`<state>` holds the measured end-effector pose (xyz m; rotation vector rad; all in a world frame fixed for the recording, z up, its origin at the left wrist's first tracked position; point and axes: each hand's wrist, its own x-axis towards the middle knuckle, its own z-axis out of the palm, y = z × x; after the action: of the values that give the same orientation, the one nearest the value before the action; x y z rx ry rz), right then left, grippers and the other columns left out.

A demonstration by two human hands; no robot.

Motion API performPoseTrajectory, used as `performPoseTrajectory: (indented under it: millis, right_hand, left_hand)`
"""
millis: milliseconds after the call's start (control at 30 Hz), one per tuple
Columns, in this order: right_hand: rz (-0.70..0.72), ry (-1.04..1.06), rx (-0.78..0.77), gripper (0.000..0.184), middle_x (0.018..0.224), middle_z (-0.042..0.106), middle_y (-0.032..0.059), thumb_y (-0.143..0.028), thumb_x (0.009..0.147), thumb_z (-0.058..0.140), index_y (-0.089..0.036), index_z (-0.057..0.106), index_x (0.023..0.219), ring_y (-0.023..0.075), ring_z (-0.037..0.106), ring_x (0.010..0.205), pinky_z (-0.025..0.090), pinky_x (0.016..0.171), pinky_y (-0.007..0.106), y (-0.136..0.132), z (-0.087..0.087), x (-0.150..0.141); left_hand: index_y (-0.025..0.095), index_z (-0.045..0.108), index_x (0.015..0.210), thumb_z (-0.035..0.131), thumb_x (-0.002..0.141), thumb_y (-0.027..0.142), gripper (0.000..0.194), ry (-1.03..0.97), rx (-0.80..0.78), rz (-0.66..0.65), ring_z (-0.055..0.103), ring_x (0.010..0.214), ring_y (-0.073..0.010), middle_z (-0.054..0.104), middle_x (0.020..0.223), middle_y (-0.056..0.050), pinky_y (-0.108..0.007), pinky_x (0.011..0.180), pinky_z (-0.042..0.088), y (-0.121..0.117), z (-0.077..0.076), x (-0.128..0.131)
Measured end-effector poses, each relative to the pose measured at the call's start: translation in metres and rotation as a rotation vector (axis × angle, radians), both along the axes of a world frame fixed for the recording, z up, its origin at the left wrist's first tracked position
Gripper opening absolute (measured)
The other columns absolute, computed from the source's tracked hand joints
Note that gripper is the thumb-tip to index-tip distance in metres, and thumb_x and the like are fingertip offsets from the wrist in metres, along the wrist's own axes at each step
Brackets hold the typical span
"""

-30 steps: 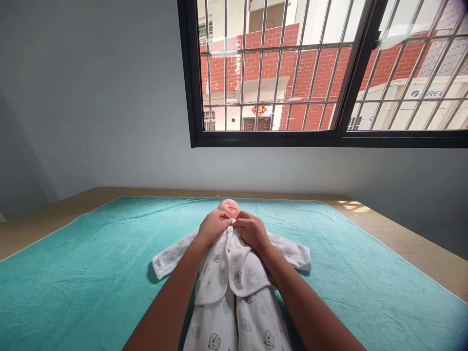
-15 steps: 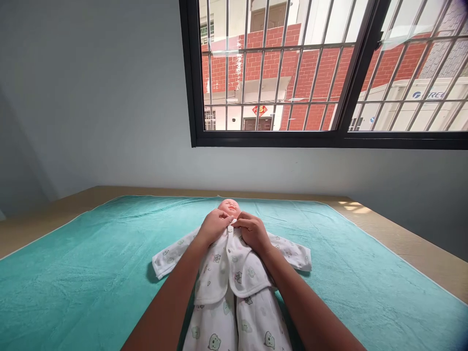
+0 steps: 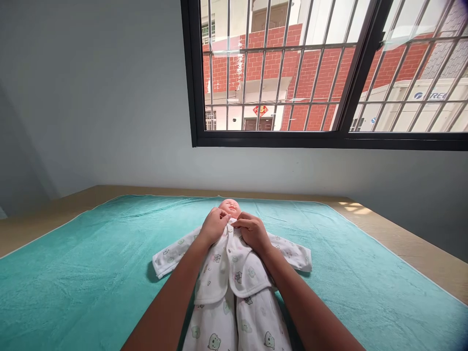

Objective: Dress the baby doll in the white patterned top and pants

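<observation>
A baby doll (image 3: 229, 206) lies on its back on a teal blanket (image 3: 91, 263), head away from me. It wears a white printed jacket (image 3: 234, 265) and matching trousers (image 3: 237, 324). My left hand (image 3: 214, 226) pinches the left side of the jacket's collar just under the doll's chin. My right hand (image 3: 251, 231) pinches the right side of the collar, fingertips meeting the left hand's. Both hands are closed on the fabric. The jacket's sleeves lie spread out to either side.
The blanket covers a tan wooden platform (image 3: 409, 243) that runs to a grey wall (image 3: 109, 122). A black-framed barred window (image 3: 321, 73) is above, with a red brick building outside.
Nothing has visibly changed apart from a slight shift of the view; both hands stay at the jacket's collar.
</observation>
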<state>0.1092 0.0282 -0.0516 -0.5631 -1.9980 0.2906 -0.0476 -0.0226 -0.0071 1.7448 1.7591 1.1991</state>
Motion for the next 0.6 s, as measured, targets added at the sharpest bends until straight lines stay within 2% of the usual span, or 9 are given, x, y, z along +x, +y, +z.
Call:
performPoseTrajectory:
  millis: [167,400,600]
  right_hand:
    - [0.026,0.023,-0.043,0.037,0.073,0.066,0.0013,-0.005,0.079,0.046,-0.022,0.077,0.072,0.012,0.059,0.066,0.042,0.064,0.022,0.0006,-0.0001,-0.0014]
    - [0.024,0.021,-0.051,0.038,0.073,0.065,0.0013,-0.005,0.079,0.046,-0.023,0.078,0.072,0.0119,0.058,0.065,0.041,0.064,0.023,0.0018,-0.0008,-0.0008]
    - [0.005,-0.023,-0.041,0.036,0.075,0.068,0.002,-0.007,0.082,0.048,-0.024,0.079,0.078,0.0129,0.059,0.067,0.04,0.064,0.023,-0.0003,0.0021,-0.0008]
  left_hand:
    - [0.018,0.062,0.058,0.059,0.076,0.033,0.024,0.001,-0.035,-0.111,0.056,0.071,-0.0168,0.061,0.067,0.0,-0.027,0.065,0.04,-0.0052,0.0066,-0.0032]
    - [0.018,0.059,0.053,0.058,0.072,0.027,0.021,-0.074,-0.078,-0.118,0.051,0.063,-0.014,0.055,0.057,0.003,-0.026,0.062,0.038,-0.0061,0.0098,-0.0014]
    - [0.016,0.066,0.066,0.053,0.078,0.029,0.022,-0.224,-0.145,-0.037,0.053,0.06,-0.0138,0.06,0.059,0.001,-0.026,0.059,0.04,-0.0039,0.0059,0.0032]
